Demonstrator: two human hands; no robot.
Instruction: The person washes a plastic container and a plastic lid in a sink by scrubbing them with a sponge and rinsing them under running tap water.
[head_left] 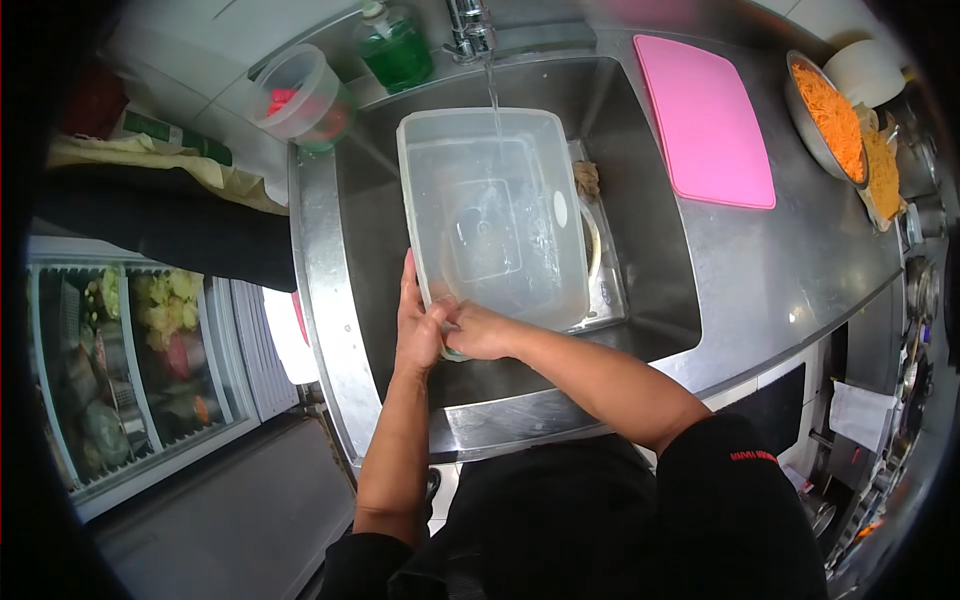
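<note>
A large translucent plastic container [487,225] is held tilted over the metal sink [655,285], with water from the tap [470,30] running into it. My left hand [420,325] is closed around its near left corner, fingers along the outer side. Right beside it, my right hand [478,331] is closed at the same corner, its fingers curled in. A small patch of green shows under the right hand's fingers; what it belongs to is mostly hidden. Some water pools in the container.
A pink cutting board [705,125] lies right of the sink, near a bowl of shredded carrot [828,120]. Behind left stand a bottle of green liquid [395,50] and a clear tub [300,95]. A glass-topped fridge [140,370] is at left.
</note>
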